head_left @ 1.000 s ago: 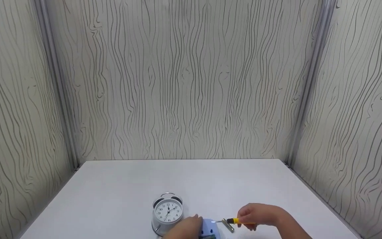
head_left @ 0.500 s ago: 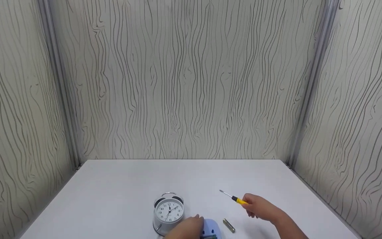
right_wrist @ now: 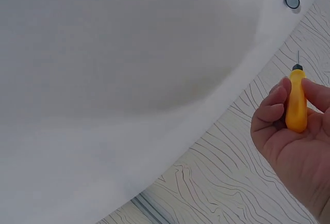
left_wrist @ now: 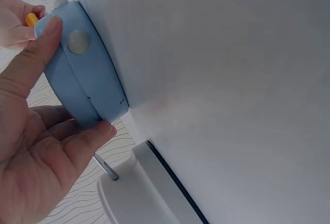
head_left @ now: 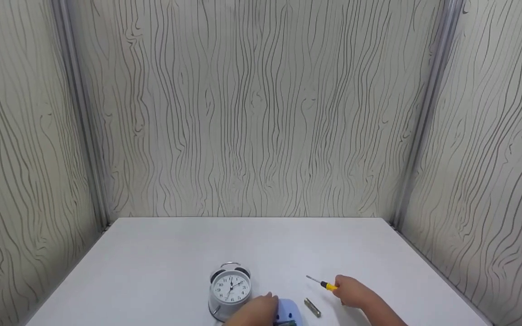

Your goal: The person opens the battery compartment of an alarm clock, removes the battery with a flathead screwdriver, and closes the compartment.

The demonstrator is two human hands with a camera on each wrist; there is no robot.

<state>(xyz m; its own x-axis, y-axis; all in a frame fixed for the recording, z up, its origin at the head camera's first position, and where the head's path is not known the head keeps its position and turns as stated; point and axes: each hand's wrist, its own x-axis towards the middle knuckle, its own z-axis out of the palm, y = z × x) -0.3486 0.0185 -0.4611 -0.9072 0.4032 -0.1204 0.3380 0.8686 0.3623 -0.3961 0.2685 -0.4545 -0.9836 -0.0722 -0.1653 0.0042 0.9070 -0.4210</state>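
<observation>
**Screwdriver pinched, blue case gripped**

Head view: the right hand (head_left: 354,293) holds a yellow screwdriver (head_left: 324,284) above the white table (head_left: 161,267); the left hand (head_left: 254,311) grips a blue case (head_left: 287,312) at the near edge, beside the alarm clock (head_left: 230,288). A small metal piece (head_left: 312,307) lies between the hands; the table beyond is open.

Left wrist view: thumb and fingers (left_wrist: 87,141) clamp the case (left_wrist: 82,74).

Right wrist view: curled fingers (right_wrist: 270,113) pinch the handle (right_wrist: 296,100).

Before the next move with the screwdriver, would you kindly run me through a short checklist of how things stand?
1. Right hand grips the screwdriver: ok.
2. Left hand holds the blue case firmly: ok.
3. Screwdriver tip lined up with the case: not ok, it points away.
4. Loose metal piece lies apart from both hands: ok.
5. Alarm clock stands upright: ok.
6. Screws left in the case: cannot tell.
</observation>
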